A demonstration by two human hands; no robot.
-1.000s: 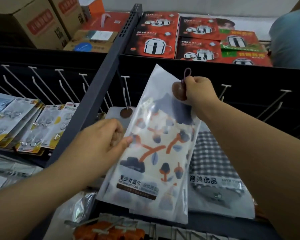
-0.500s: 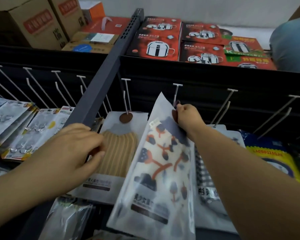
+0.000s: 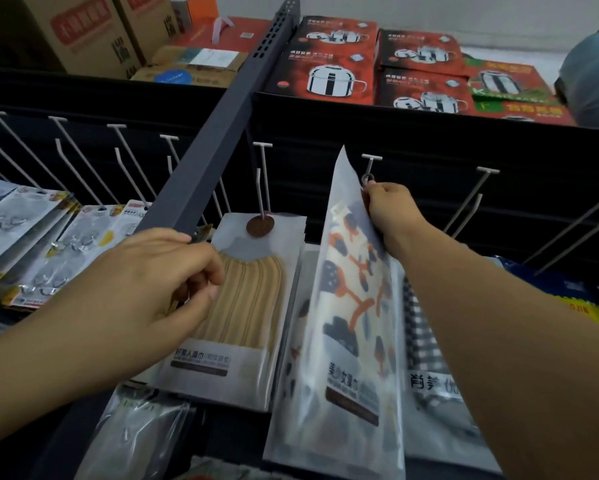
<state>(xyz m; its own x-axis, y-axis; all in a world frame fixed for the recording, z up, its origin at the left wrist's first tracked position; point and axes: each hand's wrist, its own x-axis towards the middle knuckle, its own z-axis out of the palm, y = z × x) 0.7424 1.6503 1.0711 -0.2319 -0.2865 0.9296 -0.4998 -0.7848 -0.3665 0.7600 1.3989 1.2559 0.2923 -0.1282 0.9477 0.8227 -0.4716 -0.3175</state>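
Note:
My right hand (image 3: 391,209) pinches the top of a frosted packet with an orange and navy printed cloth (image 3: 353,306), its small loop at the tip of a white peg hook (image 3: 370,168). The packet hangs edge-on and tilted. My left hand (image 3: 159,275) hovers with curled fingers over the left side of a tan striped towel packet (image 3: 246,306) that hangs from another peg hook (image 3: 264,181). I cannot tell whether the left fingers hold anything. A black and white checked packet (image 3: 426,341) lies behind my right forearm.
Empty white peg hooks (image 3: 471,199) stick out of the black back panel on both sides. Carded metal hooks (image 3: 48,251) hang at the left. A grey upright post (image 3: 221,140) splits the rack. Red pot boxes (image 3: 332,71) and cardboard cartons (image 3: 83,29) sit on top.
My right hand lowered the printed packet from up high down to the peg hook, and it turned edge-on. My left hand let go of it and moved left over the tan packet.

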